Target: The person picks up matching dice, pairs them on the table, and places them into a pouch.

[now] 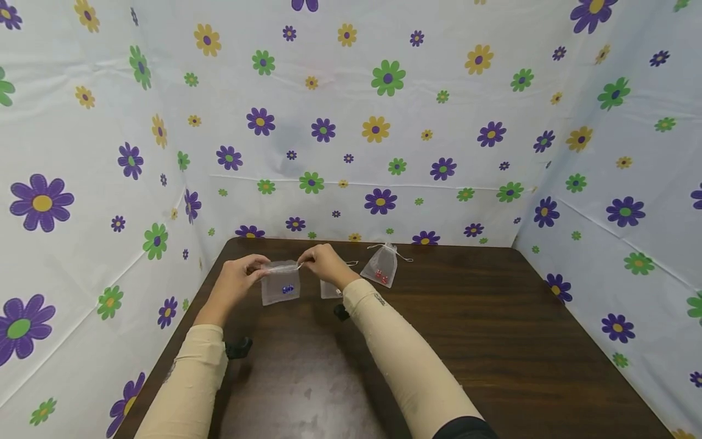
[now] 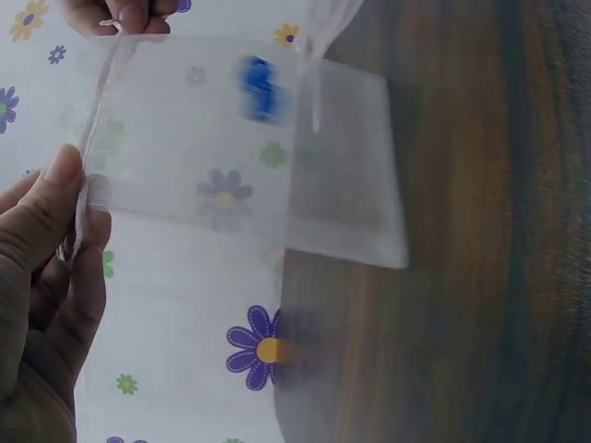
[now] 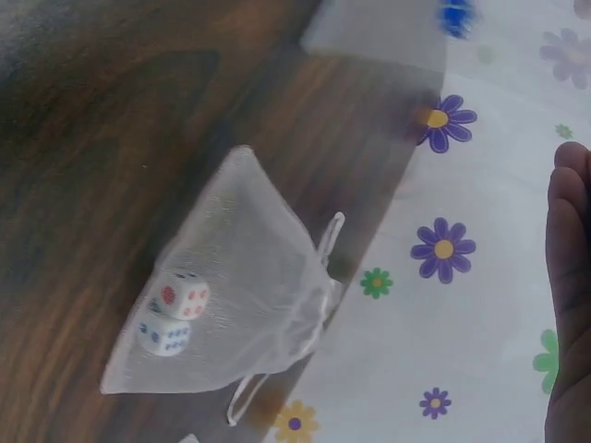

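A sheer white drawstring pouch (image 1: 281, 294) hangs between my two hands, with blue dice (image 1: 287, 289) inside it. My left hand (image 1: 237, 281) pinches one end of its gathered top between thumb and fingers. At the other end, my right hand (image 1: 328, 266) pinches the drawstring. In the left wrist view, the cord (image 2: 90, 148) runs along the pouch's top edge and the blue dice (image 2: 261, 89) look blurred. Most of the right hand (image 3: 570, 277) lies outside the right wrist view.
A second pouch (image 3: 249, 268) holding white dice (image 3: 175, 312) lies on the brown table (image 1: 493, 317), partly behind my right hand in the head view. Farther right lies a third pouch (image 1: 388, 261) with red dice (image 1: 381, 277). Flower-patterned cloth (image 1: 351, 152) surrounds the table.
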### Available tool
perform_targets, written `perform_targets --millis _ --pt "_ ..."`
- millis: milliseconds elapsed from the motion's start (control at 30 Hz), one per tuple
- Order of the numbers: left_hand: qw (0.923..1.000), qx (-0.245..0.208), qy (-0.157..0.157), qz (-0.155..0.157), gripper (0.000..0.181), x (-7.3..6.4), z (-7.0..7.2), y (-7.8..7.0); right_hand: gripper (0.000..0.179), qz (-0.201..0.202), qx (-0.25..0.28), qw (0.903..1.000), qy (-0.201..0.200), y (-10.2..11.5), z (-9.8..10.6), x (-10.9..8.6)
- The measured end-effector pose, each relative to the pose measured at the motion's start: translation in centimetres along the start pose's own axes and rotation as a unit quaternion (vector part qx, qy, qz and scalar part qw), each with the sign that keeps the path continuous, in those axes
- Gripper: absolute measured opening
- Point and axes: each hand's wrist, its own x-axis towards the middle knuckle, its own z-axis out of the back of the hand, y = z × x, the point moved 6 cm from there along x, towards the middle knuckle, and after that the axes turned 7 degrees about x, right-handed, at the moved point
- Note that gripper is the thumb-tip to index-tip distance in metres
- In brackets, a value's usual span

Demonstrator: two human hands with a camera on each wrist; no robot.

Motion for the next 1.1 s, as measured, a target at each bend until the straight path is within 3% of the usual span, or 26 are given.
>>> perform_targets --millis 300,433,700,867,1000,1100 --pt "1.0 0.005 -0.001 -0.008 0.021 0.2 0.2 0.3 0.015 0.01 -0.009 0.9998 -0.017 0.5 0.4 0.3" --pt "0.9998 0.016 -0.015 -0.005 0.021 0.1 0.5 0.6 0.015 0.005 -0.028 0.9993 -0.024 0.4 0.5 0.2" --pt "0.9986 0.031 -0.037 -0.022 0.018 0.3 0.4 0.7 0.013 -0.021 -0.048 0.9959 -0.073 -1.6 1.7 -1.3" --pt "0.9979 0.035 -0.047 -0.027 0.014 0.5 0.4 1.0 0.014 -0.01 -0.038 0.9958 -0.082 -2.0 1.9 -1.5" --pt "0.9989 0.038 -0.021 -0.019 0.01 0.6 0.3 1.2 0.015 -0.01 -0.02 0.9975 -0.067 -2.5 1.8 -1.6" --pt "0.9987 0.047 0.015 0.006 0.007 0.5 0.2 1.5 0.019 -0.022 -0.016 0.9983 -0.051 -3.2 1.8 -1.9"
